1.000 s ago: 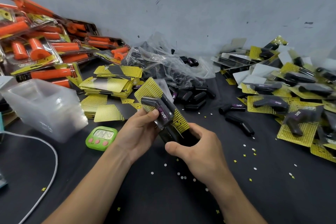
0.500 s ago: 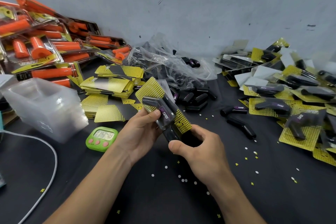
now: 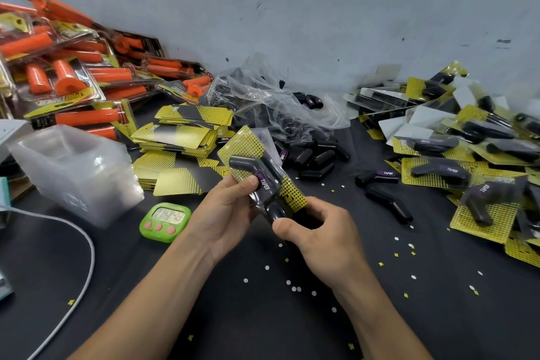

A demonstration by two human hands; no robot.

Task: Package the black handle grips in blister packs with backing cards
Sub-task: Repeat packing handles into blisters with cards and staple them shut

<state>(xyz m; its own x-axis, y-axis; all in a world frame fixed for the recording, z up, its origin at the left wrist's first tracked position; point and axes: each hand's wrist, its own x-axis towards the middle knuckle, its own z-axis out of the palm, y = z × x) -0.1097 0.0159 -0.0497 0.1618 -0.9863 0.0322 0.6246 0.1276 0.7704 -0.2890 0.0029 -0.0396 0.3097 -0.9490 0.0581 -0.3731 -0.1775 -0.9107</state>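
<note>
Holding the blister pack [image 3: 264, 184] between our hands, we pinch it — left hand [image 3: 230, 210] with thumb on the black handle grip [image 3: 248, 165], right hand [image 3: 318, 240] curled round the lower end. Probably light, slippery plastic; the backing card [image 3: 244, 143] bends, so we grip the edges.

"TAPER" on black grips
The held grip [image 3: 267, 175] reads "TAPER" in white; right of it, a loose grip [image 3: 371, 178] and two packed grips [image 3: 438, 171] read the same.
</note>
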